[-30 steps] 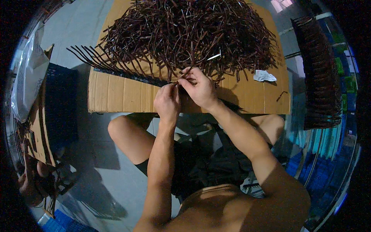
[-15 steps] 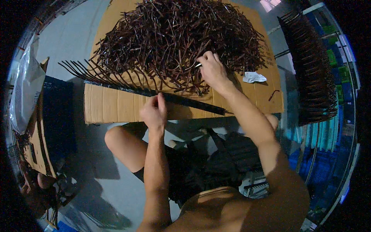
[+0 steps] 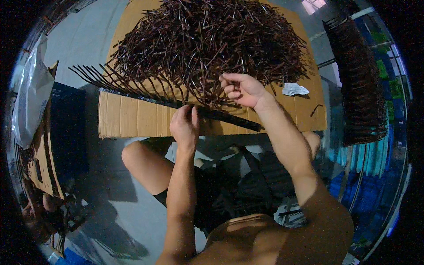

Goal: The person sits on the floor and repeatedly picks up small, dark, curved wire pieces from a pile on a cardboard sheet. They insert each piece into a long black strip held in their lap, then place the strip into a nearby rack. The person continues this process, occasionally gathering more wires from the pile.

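Note:
A long black bar [image 3: 225,117] lies slantwise near the front of a cardboard sheet [image 3: 132,115]. Along its left and middle stretch stands a row of thin, curved brown sticks [image 3: 121,79]. My left hand [image 3: 184,126] is closed on the bar about midway, thumb and fingers at its upper edge. Beyond the bar rises a big heap of loose dark brown bent sticks [image 3: 207,39]. At the heap's near edge my right hand [image 3: 243,90] is raised, thumb and forefinger pinched, the other fingers curled. Whatever the pinch holds blends into the heap behind it.
A crumpled white paper [image 3: 294,88] and one stray bent stick [image 3: 316,110] lie on the cardboard's right side. Farther right, a rack holds a dense row of stick-lined bars [image 3: 360,84]. A clear plastic bag [image 3: 31,92] hangs at the left.
My right hand has drawn back slightly from the heap, turning so its curled fingers show. My left hand has shifted a little to the right along the bar.

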A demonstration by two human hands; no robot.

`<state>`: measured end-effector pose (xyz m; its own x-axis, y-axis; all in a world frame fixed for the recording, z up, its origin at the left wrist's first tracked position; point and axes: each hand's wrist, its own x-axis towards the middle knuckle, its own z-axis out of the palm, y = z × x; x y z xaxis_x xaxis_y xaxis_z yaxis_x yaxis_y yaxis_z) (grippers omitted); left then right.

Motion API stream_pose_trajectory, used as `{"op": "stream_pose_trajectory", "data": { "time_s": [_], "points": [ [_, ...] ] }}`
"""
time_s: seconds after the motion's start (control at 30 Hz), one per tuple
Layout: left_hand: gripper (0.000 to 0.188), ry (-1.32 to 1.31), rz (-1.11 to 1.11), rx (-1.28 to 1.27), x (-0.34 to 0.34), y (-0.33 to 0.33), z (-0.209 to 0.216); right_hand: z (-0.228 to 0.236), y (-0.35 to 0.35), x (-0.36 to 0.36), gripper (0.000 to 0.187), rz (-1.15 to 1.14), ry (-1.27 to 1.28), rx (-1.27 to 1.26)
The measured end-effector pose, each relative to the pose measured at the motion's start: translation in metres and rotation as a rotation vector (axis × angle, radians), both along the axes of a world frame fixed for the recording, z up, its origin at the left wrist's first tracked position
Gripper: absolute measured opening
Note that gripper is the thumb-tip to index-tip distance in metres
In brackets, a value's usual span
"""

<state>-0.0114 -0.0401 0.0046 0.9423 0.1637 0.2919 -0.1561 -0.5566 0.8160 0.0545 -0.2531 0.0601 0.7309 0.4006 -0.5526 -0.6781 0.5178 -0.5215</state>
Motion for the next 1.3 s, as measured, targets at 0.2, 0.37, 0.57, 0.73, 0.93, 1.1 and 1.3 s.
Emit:
{"op": "stream_pose_trajectory", "data": {
  "time_s": [0.2, 0.37, 0.57, 0.73, 0.93, 1.1, 1.3],
  "points": [
    [0.014, -0.020, -0.006, 0.023, 0.001, 0.006, -0.007, 0.018, 0.052, -0.021, 0.011, -0.124, 0.026, 0.035],
    [0.011, -0.061, -0.009, 0.091, 0.002, 0.005, -0.010, -0.003, 0.073, -0.027, 0.005, 0.008, -0.444, -0.710],
    [0.010, -0.090, -0.038, 0.075, 0.004, 0.007, -0.010, -0.023, 0.096, -0.030, 0.009, -0.103, -0.694, -0.694],
    [0.010, -0.048, -0.047, 0.071, 0.003, 0.007, -0.009, -0.022, 0.098, -0.037, 0.011, -0.049, -0.757, -0.865],
    [0.010, -0.037, -0.050, 0.059, 0.003, 0.004, -0.005, -0.021, 0.100, -0.044, 0.014, -0.123, -0.824, -0.931],
    [0.010, -0.062, -0.045, 0.065, 0.004, 0.005, -0.010, -0.019, 0.101, -0.046, 0.014, -0.080, -0.940, -1.119],
    [0.015, 0.019, -0.059, 0.091, 0.001, 0.009, -0.014, -0.003, 0.093, -0.037, 0.016, 0.226, -1.023, -1.261]
  ]
}}
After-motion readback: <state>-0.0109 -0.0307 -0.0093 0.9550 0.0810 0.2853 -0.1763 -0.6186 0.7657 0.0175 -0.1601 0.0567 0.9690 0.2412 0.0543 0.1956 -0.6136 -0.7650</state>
